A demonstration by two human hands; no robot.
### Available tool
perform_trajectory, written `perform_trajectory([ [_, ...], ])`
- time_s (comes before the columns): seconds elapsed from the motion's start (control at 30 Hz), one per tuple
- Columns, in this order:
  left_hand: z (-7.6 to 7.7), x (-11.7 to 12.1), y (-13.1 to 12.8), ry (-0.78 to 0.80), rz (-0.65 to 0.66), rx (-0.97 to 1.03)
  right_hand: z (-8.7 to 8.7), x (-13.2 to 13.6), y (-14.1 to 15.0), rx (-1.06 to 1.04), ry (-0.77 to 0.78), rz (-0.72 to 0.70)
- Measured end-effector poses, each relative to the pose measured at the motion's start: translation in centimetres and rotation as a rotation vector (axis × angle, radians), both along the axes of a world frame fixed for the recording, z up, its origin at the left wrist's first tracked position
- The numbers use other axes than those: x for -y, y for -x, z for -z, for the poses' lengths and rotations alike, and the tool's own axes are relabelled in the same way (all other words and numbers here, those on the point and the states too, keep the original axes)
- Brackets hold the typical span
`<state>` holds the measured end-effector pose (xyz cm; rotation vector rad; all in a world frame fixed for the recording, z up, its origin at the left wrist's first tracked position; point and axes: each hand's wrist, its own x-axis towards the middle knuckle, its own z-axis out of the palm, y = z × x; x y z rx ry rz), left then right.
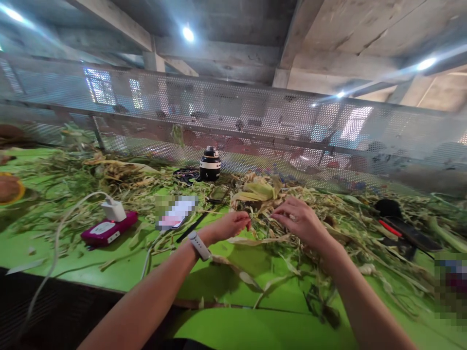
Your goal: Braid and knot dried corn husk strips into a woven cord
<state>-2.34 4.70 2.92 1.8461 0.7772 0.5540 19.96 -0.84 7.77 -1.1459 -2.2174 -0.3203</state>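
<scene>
My left hand (233,226), with a white band on its wrist (199,245), is closed in a pinch at the near edge of a heap of dried, husk-like plant strips (288,233). Facing it a short way to the right, my right hand (301,221) also has its thumb and fingertips pressed together over the heap. Whatever lies between the fingertips of either hand is too small to make out. A broad yellow-green husk-like leaf (260,191) lies just beyond both hands. One pale strip (259,240) stretches across beneath them.
Plant scraps cover much of the green table (219,321). To the left are a magenta power strip (109,231) with a white plug (114,210) and a phone (178,212). A black bottle (210,165) stands before a perforated metal screen (255,131). A black-and-red object (404,231) lies right.
</scene>
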Motion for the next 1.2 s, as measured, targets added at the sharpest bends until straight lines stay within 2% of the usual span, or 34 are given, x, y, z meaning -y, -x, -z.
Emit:
perform_trajectory([
  [0.23, 0.2, -0.7, 0.4, 0.295, 0.054, 0.25, -0.2, -0.1, -0.8, -0.035, 0.017, -0.007],
  [0.33, -0.2, -0.7, 0.7, 0.351, 0.065, 0.276, -0.4, -0.1, -0.9, -0.069, 0.046, -0.004],
  [0.47, -1.2, -0.4, 1.2, 0.28, 0.004, 0.277, -1.4, 0.1, -2.0, -0.19, 0.21, 0.024],
  [0.57, -2.1, -0.7, 1.7, 0.198, -0.08, 0.317, -3.1, 0.0, -4.4, -0.264, 0.362, 0.103],
  [0.67, -2.5, -1.2, 2.2, 0.164, -0.162, 0.337, -4.9, -0.3, -7.6, -0.354, 0.397, 0.174],
  [0.73, -2.5, -1.6, 2.5, 0.167, -0.21, 0.334, -5.5, -0.5, -9.7, -0.431, 0.401, 0.213],
  [0.8, -2.4, -2.0, 2.8, 0.18, -0.246, 0.322, -5.1, -0.7, -11.4, -0.453, 0.466, 0.248],
  [0.87, -2.5, -2.5, 3.4, 0.186, -0.261, 0.319, -3.9, -0.7, -13.1, -0.402, 0.557, 0.266],
  [1.0, -3.6, -3.4, 5.0, 0.168, -0.294, 0.316, -0.9, -0.3, -16.2, -0.312, 0.619, 0.328],
  [1.07, -4.2, -3.5, 5.3, 0.141, -0.285, 0.272, -0.2, -0.2, -16.8, -0.263, 0.64, 0.351],
  [1.13, -4.6, -3.4, 4.9, 0.113, -0.248, 0.2, -0.4, -0.2, -15.8, -0.228, 0.533, 0.393],
  [1.2, -4.8, -2.9, 3.8, 0.087, -0.206, 0.155, -1.2, -0.2, -12.7, -0.263, 0.335, 0.447],
])
